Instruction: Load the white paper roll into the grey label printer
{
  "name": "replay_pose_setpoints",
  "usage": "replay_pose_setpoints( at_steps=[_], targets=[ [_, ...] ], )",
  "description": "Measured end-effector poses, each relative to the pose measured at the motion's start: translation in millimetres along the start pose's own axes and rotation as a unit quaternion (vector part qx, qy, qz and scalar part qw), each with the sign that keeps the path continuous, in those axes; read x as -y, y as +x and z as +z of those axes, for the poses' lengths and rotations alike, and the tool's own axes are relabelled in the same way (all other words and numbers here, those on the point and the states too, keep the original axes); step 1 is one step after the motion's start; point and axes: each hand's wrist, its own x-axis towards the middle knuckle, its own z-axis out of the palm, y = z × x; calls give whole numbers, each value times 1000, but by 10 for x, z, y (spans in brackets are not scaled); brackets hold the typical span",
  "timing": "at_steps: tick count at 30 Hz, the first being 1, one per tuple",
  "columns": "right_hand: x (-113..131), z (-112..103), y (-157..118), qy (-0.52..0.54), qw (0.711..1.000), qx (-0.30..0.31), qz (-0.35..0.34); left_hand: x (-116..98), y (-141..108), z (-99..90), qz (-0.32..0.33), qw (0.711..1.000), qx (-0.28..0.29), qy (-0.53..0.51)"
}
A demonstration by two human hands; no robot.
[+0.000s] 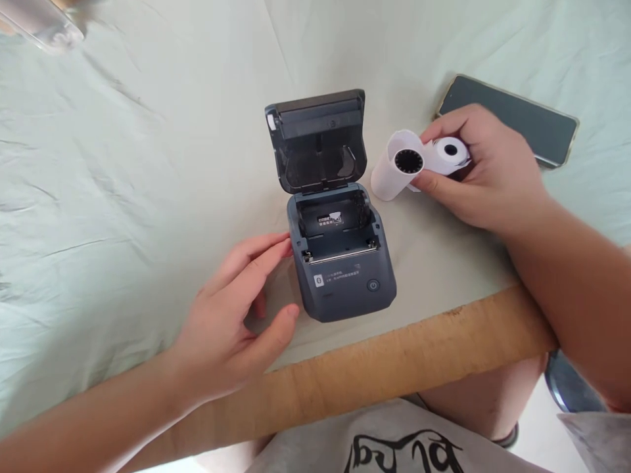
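Observation:
A dark blue label printer (345,282) stands with its black lid (318,141) swung up and its paper bay (330,220) exposed, with no roll inside. My left hand (236,309) rests its fingertips on the printer's left side, thumb spread apart near the front corner. Beyond the printer's right side, my right hand (493,164) is closed around a white paper roll (451,150) with a small dark hole. Against it stands a second white roll (387,179) with a wide black core and a loose curled end. Whether the two rolls are joined is hidden by my fingers.
Behind my right hand lies a dark-screened phone (513,118) in a clear case. A pale green cloth (172,131) covers the table, whose wooden front edge (394,355) is bare. A transparent object (54,26) is partly in view at top left.

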Motion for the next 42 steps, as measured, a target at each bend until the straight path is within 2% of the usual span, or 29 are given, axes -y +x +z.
replay_pose_setpoints(
  at_steps=[5, 13, 20, 26, 31, 32, 34, 36, 39, 42],
  targets=[
    [-122, 7, -34, 30, 999, -26, 7, -17, -1, -18, 1, 1000, 8, -2],
    [-54, 35, -60, -106, 994, -25, -17, 13, 29, -56, 38, 999, 21, 14],
    [-134, 12, -69, -103, 994, -36, 3, 99, 48, -67, 75, 997, 30, -15],
    [-152, 11, -61, -120, 992, -36, 7, 88, 81, -56, 97, 995, 9, -20],
    [-62, 22, -118, -123, 990, -51, 35, 57, 83, -46, 94, 995, 0, -17],
    [-28, 25, -138, -121, 990, -54, 41, 54, 63, -39, 93, 996, 9, -11],
    [40, 31, -174, -116, 990, -53, 55, 52, 0, -17, 94, 995, -19, -15],
    [85, 37, -189, -113, 990, -49, 68, 53, -76, 7, 89, 996, -11, -9],
    [87, 53, -165, -86, 993, -67, 49, 51, -144, 9, 95, 995, -20, 26],
    [44, 50, -145, -32, 996, -81, 38, 37, -107, -40, 100, 994, -12, 30]
  ],
)
